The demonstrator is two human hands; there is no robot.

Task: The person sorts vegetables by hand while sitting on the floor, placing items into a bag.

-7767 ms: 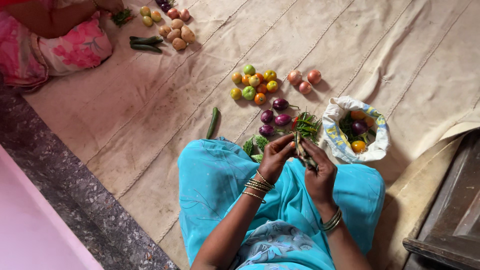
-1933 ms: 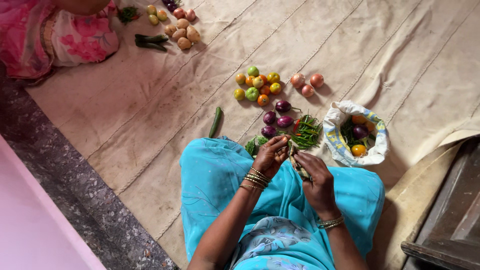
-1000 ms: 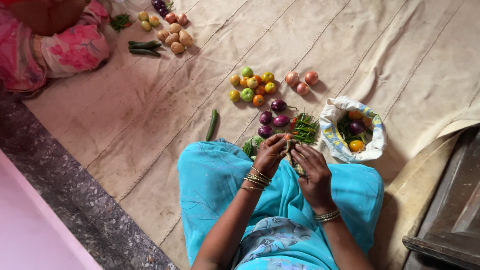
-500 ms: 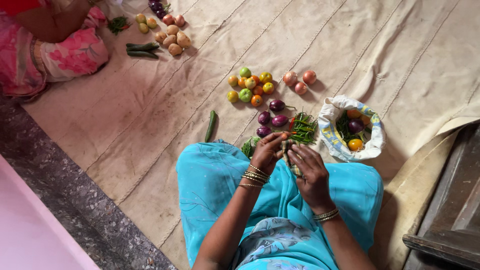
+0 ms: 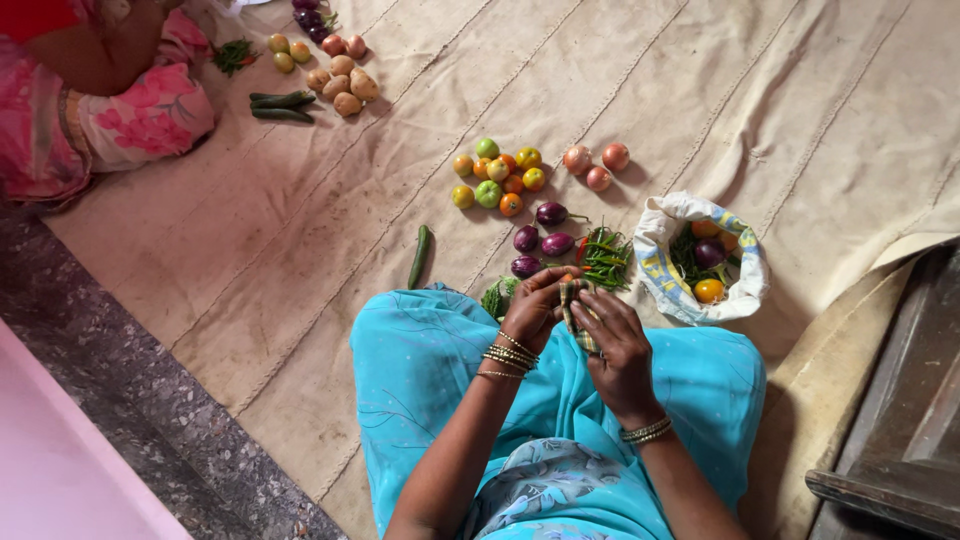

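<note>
I sit on a cloth mat with a turquoise garment over my lap. My left hand [image 5: 537, 305] and my right hand [image 5: 618, 345] meet above my knees, both closed on a small checked cloth [image 5: 573, 312] that is bunched between the fingers. Just beyond my hands lie a pile of green chillies [image 5: 605, 257], three small purple aubergines [image 5: 540, 240] and some leafy greens [image 5: 495, 296]. A white sack [image 5: 668, 262] with its rim rolled down stands to the right, holding tomatoes, an aubergine and greens.
A heap of tomatoes [image 5: 497, 178] and three onions [image 5: 597, 164] lie farther out, a cucumber [image 5: 419, 256] to the left. Another person in pink [image 5: 110, 100] sits at top left beside potatoes [image 5: 340, 85] and cucumbers [image 5: 280, 105]. A dark wooden edge [image 5: 900, 420] is at right.
My hands have stayed together on the cloth, working it a little closer and tighter. The view has shifted slightly.
</note>
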